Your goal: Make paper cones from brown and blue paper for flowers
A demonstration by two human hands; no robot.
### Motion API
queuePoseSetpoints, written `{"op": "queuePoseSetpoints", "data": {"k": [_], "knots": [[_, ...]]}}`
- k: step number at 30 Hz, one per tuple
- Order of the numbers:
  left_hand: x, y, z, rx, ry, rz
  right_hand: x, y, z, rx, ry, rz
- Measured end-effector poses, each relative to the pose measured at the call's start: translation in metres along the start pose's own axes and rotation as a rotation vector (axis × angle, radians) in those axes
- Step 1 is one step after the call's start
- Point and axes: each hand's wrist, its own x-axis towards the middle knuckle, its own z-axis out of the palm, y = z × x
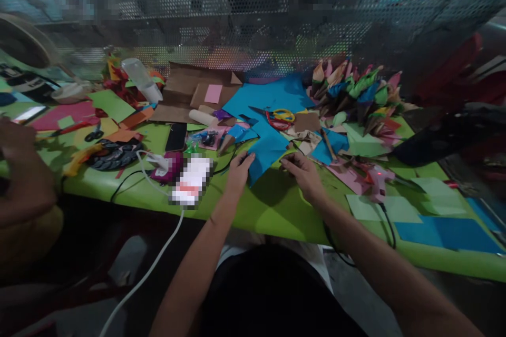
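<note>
A blue paper sheet [265,154] is lifted just above the green table [272,210], its lower corner pointing down. My left hand [239,169] pinches its left edge with curled fingers. My right hand [302,171] is closed at the sheet's right edge, fingers pinched together on it. More blue paper [272,96] lies flat behind it, with yellow-and-red scissors [279,117] on top.
A pile of folded coloured paper cones [356,92] sits at the back right. A glue gun [375,179] and paper squares lie at right. A black phone [176,137], cables, cardboard and scraps fill the left. Another person's arm [23,179] is at far left.
</note>
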Motion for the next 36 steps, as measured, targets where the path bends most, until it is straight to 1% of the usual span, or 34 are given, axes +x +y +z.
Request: {"op": "queuePoseSetpoints", "data": {"k": [2,4,7,11,13,15,18,20,23,25,27,29,31,33,36], "knots": [[-0.002,0.001,0.000,0.052,-0.046,0.025,0.001,0.000,-0.002,-0.014,0.112,-0.060],[-0.005,0.002,0.000,0.118,-0.112,0.098,0.002,-0.001,-0.005,-0.046,0.188,-0.123],[-0.011,0.005,0.002,0.208,-0.185,0.191,0.003,-0.002,-0.008,-0.119,0.236,-0.189],[-0.015,0.006,0.004,0.267,-0.197,0.252,0.004,-0.003,-0.012,-0.238,0.279,-0.243],[-0.016,0.006,0.005,0.259,-0.184,0.271,0.003,-0.005,-0.012,-0.245,0.266,-0.260],[-0.015,0.004,0.004,0.230,-0.162,0.266,0.000,-0.009,-0.012,-0.230,0.215,-0.271],[-0.012,0.001,0.003,0.153,-0.105,0.192,-0.004,-0.017,-0.013,-0.165,0.118,-0.300],[-0.011,-0.001,0.002,0.103,-0.082,0.117,-0.005,-0.020,-0.014,-0.125,0.094,-0.329],[-0.010,-0.003,0.001,0.068,-0.098,0.025,-0.004,-0.018,-0.015,-0.164,0.116,-0.339],[-0.011,-0.003,0.001,0.068,-0.131,-0.010,-0.004,-0.015,-0.016,-0.238,0.168,-0.338],[-0.012,-0.002,0.002,0.062,-0.173,-0.025,-0.004,-0.014,-0.015,-0.316,0.222,-0.371],[-0.014,0.000,0.002,0.056,-0.201,-0.023,-0.005,-0.015,-0.015,-0.390,0.215,-0.444],[-0.015,0.001,0.003,0.086,-0.235,0.005,-0.006,-0.017,-0.014,-0.443,0.172,-0.528],[-0.017,0.001,0.003,0.138,-0.265,0.061,-0.007,-0.019,-0.014,-0.478,0.162,-0.589],[-0.017,-0.001,0.003,0.183,-0.299,0.144,-0.008,-0.019,-0.015,-0.542,0.180,-0.632]]}}
